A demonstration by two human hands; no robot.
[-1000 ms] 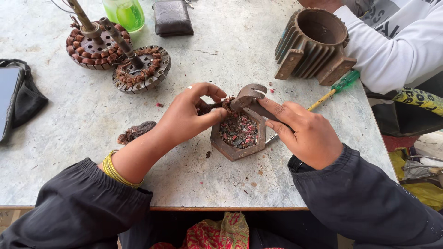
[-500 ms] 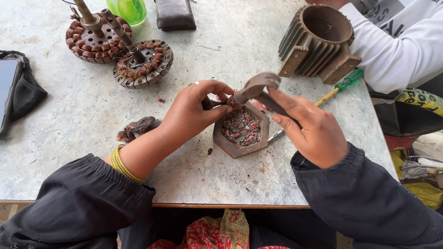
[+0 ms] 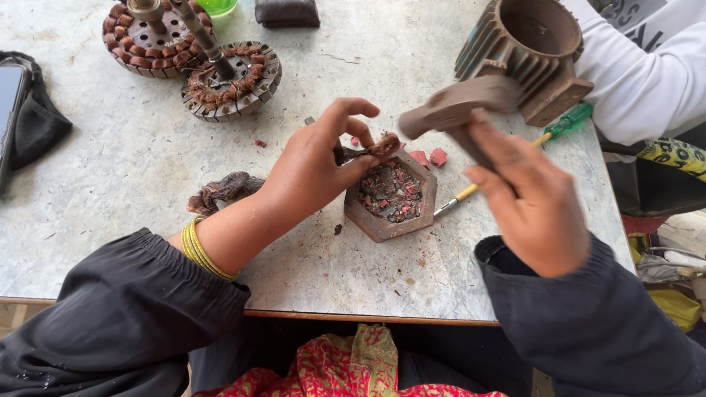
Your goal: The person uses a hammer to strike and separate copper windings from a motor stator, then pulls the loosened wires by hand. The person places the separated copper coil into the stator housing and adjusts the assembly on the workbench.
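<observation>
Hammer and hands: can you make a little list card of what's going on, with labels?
Left hand: pinches a small copper wire bundle over the block
Right hand: grips a hammer, raised and blurred
Block: hexagonal metal block holding reddish scraps
Beside it: screwdriver with green handle
Far side: two wound motor stators, finned motor housing
Surface: marble table

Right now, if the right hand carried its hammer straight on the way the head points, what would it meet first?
Probably the copper wire bundle pinched by the left hand over the hexagonal block; the hammer in the right hand is blurred, so depth is uncertain.
</observation>
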